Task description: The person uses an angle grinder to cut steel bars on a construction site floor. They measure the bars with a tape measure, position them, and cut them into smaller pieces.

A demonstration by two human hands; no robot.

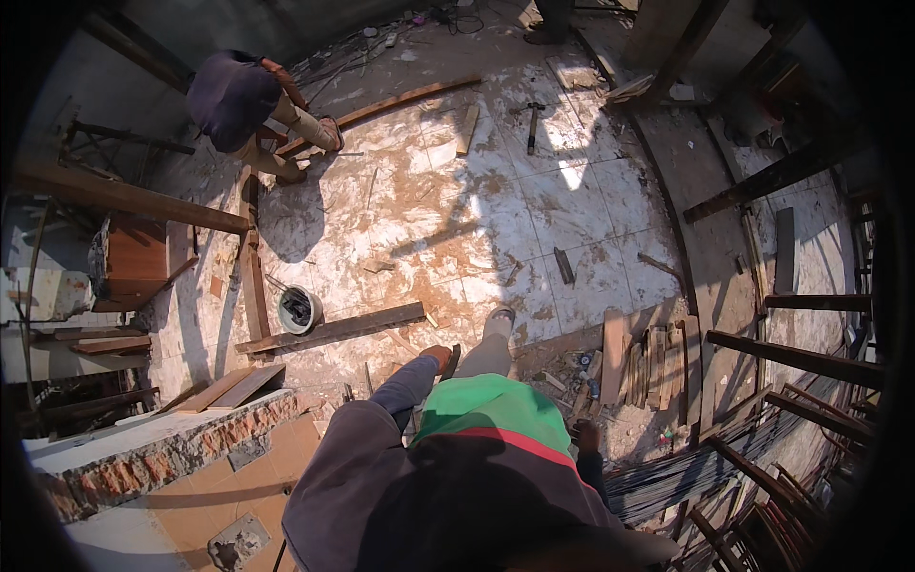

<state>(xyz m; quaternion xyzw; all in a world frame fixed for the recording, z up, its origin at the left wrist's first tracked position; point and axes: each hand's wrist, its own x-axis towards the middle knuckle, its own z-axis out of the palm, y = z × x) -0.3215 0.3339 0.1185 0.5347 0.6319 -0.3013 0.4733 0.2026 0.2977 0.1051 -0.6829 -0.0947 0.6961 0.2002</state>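
Note:
My left hand (439,357) is in front of my body at the end of a blue-grey sleeve. Its fingers look curled, and a short dark strip (452,361) shows right beside them; what it belongs to is hidden. By my right side hangs my right hand (587,437), in shadow and low over the rubble, its fingers too dark to read. Between the hands my leg (492,351) steps forward on the dusty tiled floor. Just ahead of the left hand lies a long wooden beam (343,327), with a bucket (298,311) of dark things behind it.
At the far left a person (233,100) bends beside another long beam (410,103). A hammer (533,129) lies far ahead. Wood planks (658,364) and a bundle of rods (667,486) lie to the right. A broken brick wall edge (181,448) stands at the near left.

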